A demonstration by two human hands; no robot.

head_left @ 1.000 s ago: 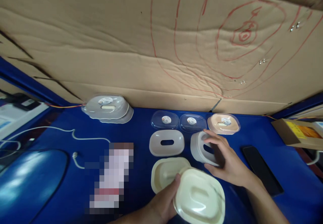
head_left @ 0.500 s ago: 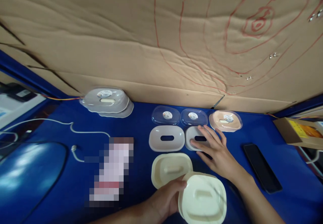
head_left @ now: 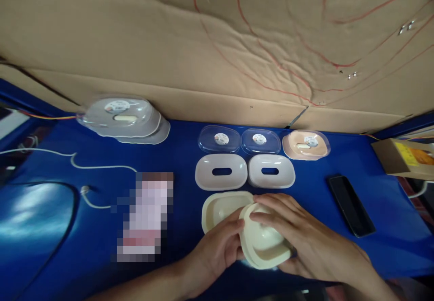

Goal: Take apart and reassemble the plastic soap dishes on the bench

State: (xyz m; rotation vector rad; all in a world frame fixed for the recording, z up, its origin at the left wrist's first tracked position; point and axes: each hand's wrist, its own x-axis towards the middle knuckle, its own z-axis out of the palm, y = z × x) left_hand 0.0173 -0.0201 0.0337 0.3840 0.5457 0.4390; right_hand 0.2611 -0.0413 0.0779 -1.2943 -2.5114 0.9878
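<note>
Both my hands grip a cream plastic soap-box base just above the blue table, tilted. My left hand holds its left edge with fingers curled. My right hand wraps over its top and right side. A second cream base lies flat on the table, touching the held one at its left. Behind them two white slotted inserts sit side by side.
Two clear lids and a closed pink soap box line the back, under a cardboard sheet. A stack of grey boxes sits far left, a black phone right, a white cable left.
My right hand set the right white insert flat next to the other one, then came back onto the cream base that my left hand holds. The view shifted downward.
</note>
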